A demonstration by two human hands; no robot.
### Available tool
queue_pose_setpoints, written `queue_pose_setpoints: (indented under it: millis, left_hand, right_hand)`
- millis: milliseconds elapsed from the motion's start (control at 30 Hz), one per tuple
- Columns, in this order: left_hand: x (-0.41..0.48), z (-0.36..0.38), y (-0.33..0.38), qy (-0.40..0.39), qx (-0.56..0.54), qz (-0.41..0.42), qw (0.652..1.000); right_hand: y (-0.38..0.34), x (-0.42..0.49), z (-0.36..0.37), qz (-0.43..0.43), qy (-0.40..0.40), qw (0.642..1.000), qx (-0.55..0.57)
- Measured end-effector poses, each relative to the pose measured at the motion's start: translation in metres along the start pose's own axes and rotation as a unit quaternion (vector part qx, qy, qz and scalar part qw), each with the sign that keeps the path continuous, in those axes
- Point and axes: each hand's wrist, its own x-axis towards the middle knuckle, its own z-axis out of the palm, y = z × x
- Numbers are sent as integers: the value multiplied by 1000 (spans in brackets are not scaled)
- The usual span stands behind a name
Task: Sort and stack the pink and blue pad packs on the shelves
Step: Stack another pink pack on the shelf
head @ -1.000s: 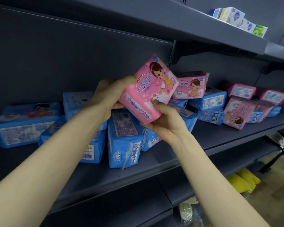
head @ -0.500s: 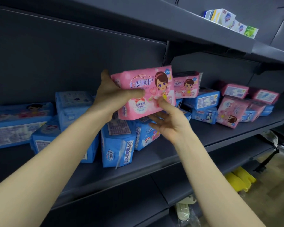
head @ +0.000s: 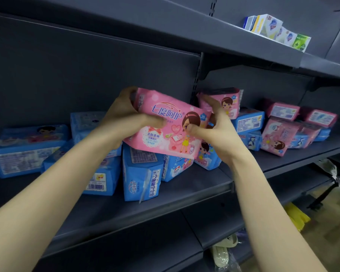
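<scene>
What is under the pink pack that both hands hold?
Below the pink pack stand blue packs on the shelf. The pack covers part of them, so contact cannot be told.

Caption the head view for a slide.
Left hand and right hand hold pink pad pack over blue packs on shelf.

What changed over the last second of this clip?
The pink pack turned from a slanted tilt to show its front. The right hand moved from under it to grip its right end. The left hand kept its grip; the blue packs on the shelf stayed put.
</scene>
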Motion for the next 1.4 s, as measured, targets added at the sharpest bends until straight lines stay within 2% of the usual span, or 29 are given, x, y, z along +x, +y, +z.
queue_pose_setpoints:
  millis: [167,333,533,1100,1400]
  left_hand:
    - [-8,-1,-7,44,-11,-12,999]
    - [-18,0,-7,85,-16,40,995]
    - [-26,-6,-9,62,-10,58,996]
    - [-99,-38,-20,-9,18,75,997]
    - [-169,-96,-27,-32,46,46,997]
  right_hand:
    - [-4,-3,4,-33,4,998,-58]
    - [-12,-5,5,-67,10,993,-100]
    - [-19,-6,14,-99,28,974,-204]
    - [-29,-87,47,-156,110,954,-232]
    - [-43,-155,102,-140,94,960,-225]
